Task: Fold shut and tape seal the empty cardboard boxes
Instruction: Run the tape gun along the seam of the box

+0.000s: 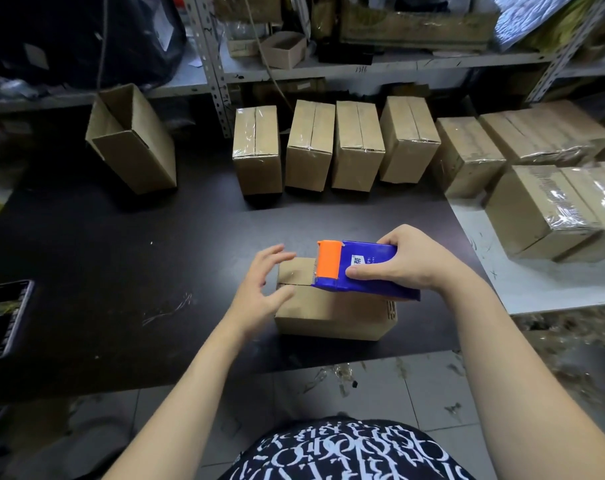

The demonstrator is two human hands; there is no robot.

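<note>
Box (328,313) at near edge of bench (121,271), flaps folded, being taped: right hand (408,261) grips dispenser (367,268) on its seam; left hand (263,289), fingers spread, at its end. Sealed boxes (308,147) line far edge; one open box (131,140) is left.

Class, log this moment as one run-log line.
step: taping seam | right hand grips tape dispenser on box | left hand open at box end | sealed boxes behind

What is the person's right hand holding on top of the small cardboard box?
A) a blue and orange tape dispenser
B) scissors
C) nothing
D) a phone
A: the right hand grips the tape dispenser, whose orange end rests on top of the box.
</note>
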